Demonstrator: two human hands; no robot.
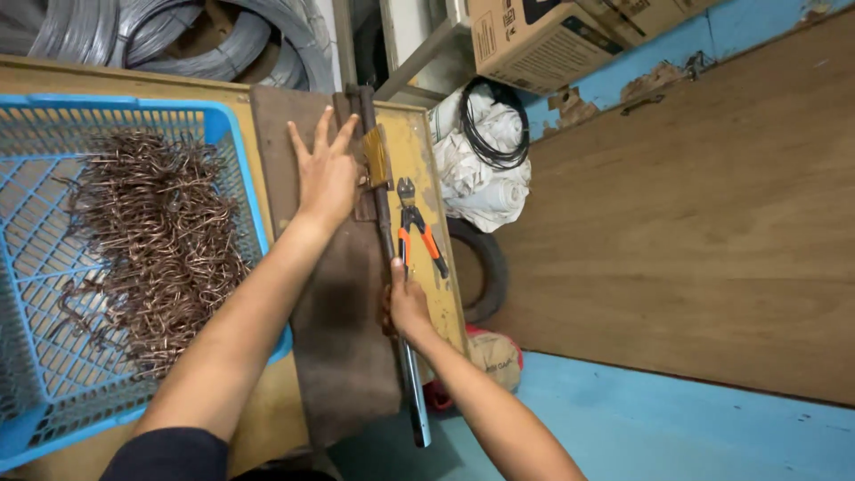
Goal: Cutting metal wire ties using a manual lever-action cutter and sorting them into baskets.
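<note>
My left hand (326, 169) lies flat with fingers spread on a dark brown metal plate (343, 356) bolted along the wooden bench, next to the brass-coloured block (378, 156) of a lever tool. My right hand (408, 305) is closed around the tool's long metal lever bar (413, 392), partway along it. The bar runs from the far end of the plate to past the near bench edge. Left of the plate sits a blue plastic basket (240, 169) holding a heap of bent brown wire hooks (160, 240).
Orange-handled cutters (419, 233) lie on the yellowed bench top right of the bar. Coils of grey wire (214, 40) sit at the far end. Beyond the bench edge are a white sack with black cable (485, 151), a tyre (485, 267), cardboard boxes (534, 36) and a plywood sheet (695, 223).
</note>
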